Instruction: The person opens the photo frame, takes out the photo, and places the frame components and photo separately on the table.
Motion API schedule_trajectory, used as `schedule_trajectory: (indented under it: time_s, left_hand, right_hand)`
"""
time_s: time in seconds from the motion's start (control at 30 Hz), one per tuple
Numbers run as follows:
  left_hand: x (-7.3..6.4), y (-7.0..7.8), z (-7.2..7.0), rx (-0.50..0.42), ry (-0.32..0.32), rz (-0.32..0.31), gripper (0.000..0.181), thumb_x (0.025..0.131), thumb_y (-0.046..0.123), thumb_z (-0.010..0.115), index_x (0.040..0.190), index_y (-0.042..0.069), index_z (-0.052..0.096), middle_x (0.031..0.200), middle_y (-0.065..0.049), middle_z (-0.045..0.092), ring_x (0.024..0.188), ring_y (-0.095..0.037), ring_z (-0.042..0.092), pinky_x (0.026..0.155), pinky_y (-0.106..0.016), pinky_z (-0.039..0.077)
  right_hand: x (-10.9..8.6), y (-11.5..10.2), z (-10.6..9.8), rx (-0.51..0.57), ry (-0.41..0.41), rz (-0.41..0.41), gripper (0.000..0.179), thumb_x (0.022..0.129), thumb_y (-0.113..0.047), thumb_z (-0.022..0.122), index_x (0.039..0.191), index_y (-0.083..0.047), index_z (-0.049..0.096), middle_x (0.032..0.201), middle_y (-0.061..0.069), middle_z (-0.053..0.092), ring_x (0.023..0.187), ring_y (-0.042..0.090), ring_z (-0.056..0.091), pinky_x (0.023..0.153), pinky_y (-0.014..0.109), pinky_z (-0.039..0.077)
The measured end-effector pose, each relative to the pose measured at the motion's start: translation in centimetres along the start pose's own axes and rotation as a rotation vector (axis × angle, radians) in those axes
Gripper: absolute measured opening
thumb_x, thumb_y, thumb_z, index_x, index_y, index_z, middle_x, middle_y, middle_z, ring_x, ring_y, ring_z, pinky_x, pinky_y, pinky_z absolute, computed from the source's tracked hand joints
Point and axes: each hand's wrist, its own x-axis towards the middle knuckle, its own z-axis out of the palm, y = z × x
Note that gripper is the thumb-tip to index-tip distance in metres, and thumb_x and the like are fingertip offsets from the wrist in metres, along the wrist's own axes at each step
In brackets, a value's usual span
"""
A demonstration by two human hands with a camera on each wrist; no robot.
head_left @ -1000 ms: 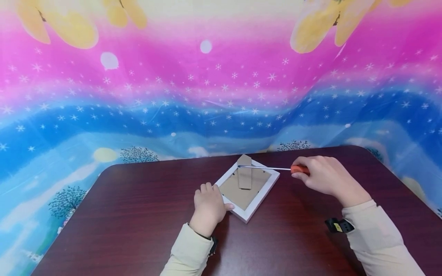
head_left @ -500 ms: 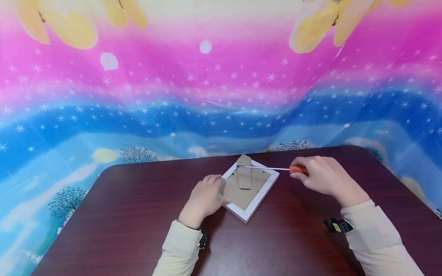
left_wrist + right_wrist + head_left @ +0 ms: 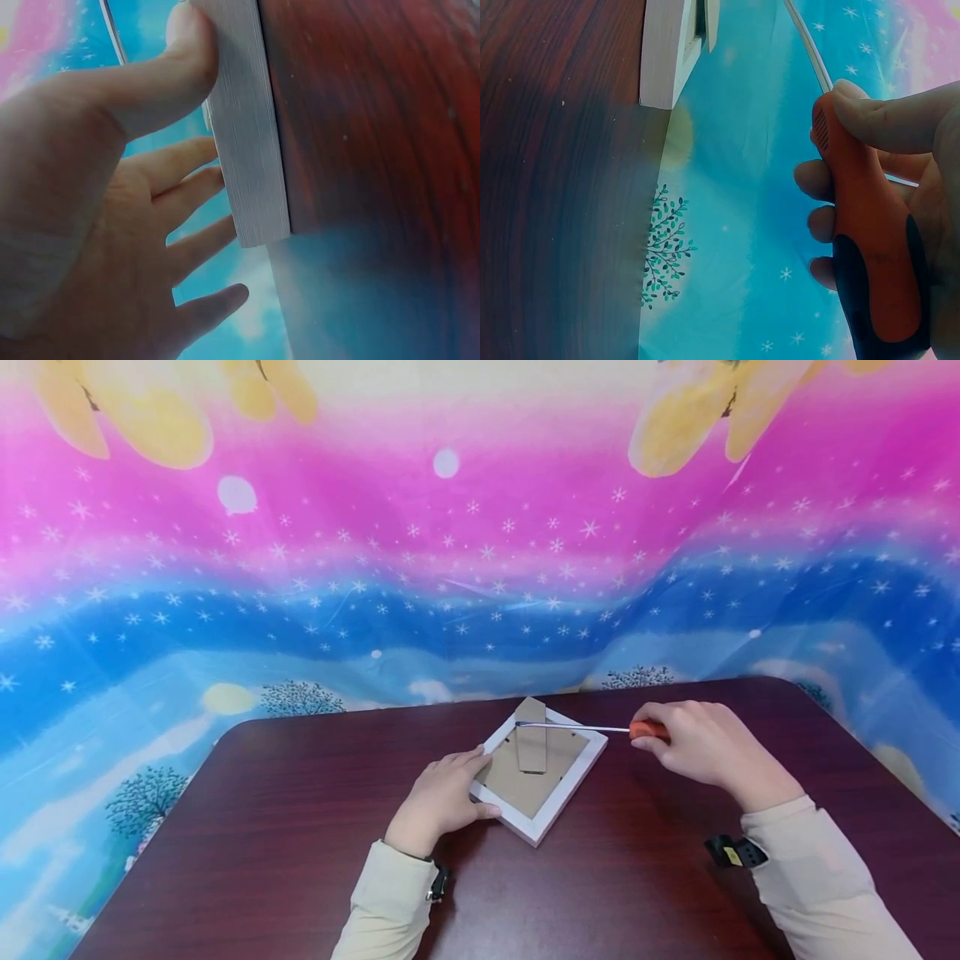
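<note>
Find the picture frame (image 3: 564,785) lying back side up toward the far middle of the table (image 3: 300,810), one corner pointing near. See the stand (image 3: 532,747) on the tan backing board (image 3: 506,777). Note the screwdriver (image 3: 862,202) grasped in the right hand (image 3: 697,739), to the right of the frame, with its shaft crossing the stand leftward; cannot tell whether touching at the tip. Note the left hand (image 3: 444,795) resting about the frame's left corner, thumb at the near-left side, fingers spread and fairly straight, not clenched; cannot judge how firmly pressed. With so light a brace, could well send the frame skidding over the smooth-looking table under a sideways push. By levering too hard, might crease or tear the stand. After a slip, might jab the left hand, lying to the tip's near left. Beyond the table, see a patterned cloth (image 3: 375,527).
</note>
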Motion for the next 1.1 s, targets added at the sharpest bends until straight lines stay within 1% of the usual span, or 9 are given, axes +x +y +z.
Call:
schedule_trajectory:
  time_s: [0.13,0.3,0.53,0.67,0.8,0.93,1.1]
  left_hand:
    - [-0.1,0.2,0.0,-0.007,-0.009,-0.017,0.074,0.081,0.039,0.081,0.143,0.009,0.053,0.152,-0.009,0.044,0.134,-0.034,0.046,0.106,-0.052,0.038]
    - [-0.2,0.5,0.0,-0.005,-0.014,-0.030,0.072,0.082,0.038,0.081,0.143,0.009,0.054,0.152,-0.009,0.043,0.132,-0.035,0.047,0.103,-0.053,0.041]
    - [-0.3,1.1,0.0,0.019,-0.012,-0.053,0.070,0.082,0.038,0.081,0.140,0.008,0.056,0.151,-0.010,0.045,0.127,-0.036,0.050,0.100,-0.052,0.043]
    - [-0.3,1.6,0.0,0.039,-0.011,-0.068,0.071,0.083,0.041,0.080,0.140,0.007,0.056,0.150,-0.010,0.045,0.125,-0.037,0.051,0.098,-0.051,0.045]
    - [-0.4,2.2,0.2,0.097,-0.001,-0.101,0.073,0.082,0.046,0.078,0.139,0.008,0.056,0.148,-0.010,0.047,0.122,-0.036,0.053,0.095,-0.050,0.046]
    - [-0.4,3.0,0.5,0.192,0.013,-0.132,0.075,0.083,0.052,0.075,0.140,0.008,0.055,0.147,-0.010,0.049,0.118,-0.035,0.055,0.094,-0.048,0.047]
    - [-0.5,4.1,0.8,0.312,0.037,-0.154,0.078,0.083,0.060,0.070,0.137,0.005,0.057,0.144,-0.011,0.052,0.112,-0.034,0.059,0.091,-0.045,0.049]
  right_hand:
    - [0.0,0.0,0.0,0.002,-0.008,0.007,0.021,0.087,-0.029,0.077,0.102,-0.015,0.073,0.065,-0.010,0.053,0.058,0.011,0.044,0.054,0.033,0.038]
    - [0.0,0.0,-0.1,-0.003,-0.004,0.006,0.020,0.087,-0.029,0.077,0.101,-0.015,0.073,0.065,-0.010,0.052,0.058,0.011,0.044,0.054,0.033,0.037]
    - [0.0,-0.1,0.0,-0.002,0.001,0.002,0.020,0.087,-0.028,0.077,0.101,-0.016,0.072,0.065,-0.010,0.052,0.058,0.011,0.044,0.055,0.033,0.038]
    - [-0.1,0.0,0.0,-0.002,0.002,0.001,0.020,0.087,-0.029,0.077,0.101,-0.016,0.072,0.066,-0.011,0.053,0.058,0.011,0.044,0.055,0.033,0.038]
    - [-0.1,0.0,0.0,-0.003,0.001,0.003,0.019,0.087,-0.028,0.077,0.101,-0.015,0.072,0.065,-0.010,0.052,0.058,0.011,0.044,0.055,0.033,0.038]
    - [0.0,0.0,0.0,-0.004,0.003,0.004,0.019,0.087,-0.028,0.077,0.100,-0.015,0.072,0.065,-0.010,0.052,0.058,0.011,0.044,0.055,0.033,0.038]
    - [0.0,0.0,0.0,-0.004,0.013,-0.005,0.018,0.087,-0.028,0.077,0.099,-0.016,0.072,0.066,-0.011,0.054,0.059,0.011,0.046,0.055,0.034,0.040]
